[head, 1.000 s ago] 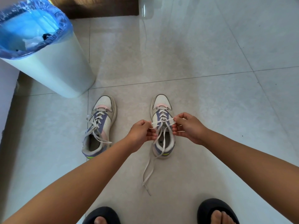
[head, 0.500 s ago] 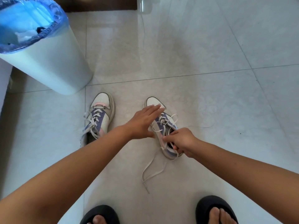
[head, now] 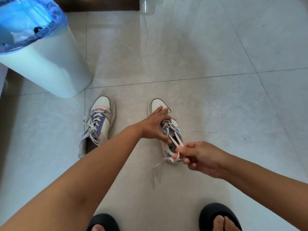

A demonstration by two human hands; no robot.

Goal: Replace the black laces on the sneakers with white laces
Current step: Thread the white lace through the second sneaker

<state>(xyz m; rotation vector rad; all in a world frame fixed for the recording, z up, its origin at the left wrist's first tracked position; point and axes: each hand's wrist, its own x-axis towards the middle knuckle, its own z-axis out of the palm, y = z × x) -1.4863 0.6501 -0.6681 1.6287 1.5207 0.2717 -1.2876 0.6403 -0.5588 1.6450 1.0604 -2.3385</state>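
The right sneaker (head: 166, 130) lies on the pale tiled floor (head: 208, 105) in front of me, toe pointing away and a little to the left, heel toward my feet. White laces (head: 175, 140) run through its purple eyelet panel, loose near the top. My left hand (head: 155, 125) lies on the front of the shoe, fingers straight and reaching over the toe cap, thumb down along the inner side by the opening. My right hand (head: 198, 157) sits at the heel end, fingers curled, pinching both strands of the laces between thumb and fingertips; from the pinch the ends trail down onto the tile toward me, blurred.

The left sneaker (head: 98, 125) stands well apart to the left, upright on the floor, already threaded with white laces whose ends lie slack over its side.

The floor is glossy light-grey tile with thin dark grout lines; one line crosses just beyond the shoe toes and another runs toward me along the left shoe. A fine thread (head: 206, 131) lies on the tile to the right of the shoe I hold.

Far left stands a white bin (head: 50, 67) with a blue bag (head: 25, 20) folded over its rim. A dark brown strip (head: 100, 5) runs along the top edge. At the bottom, my toes show in black slippers (head: 215, 214).
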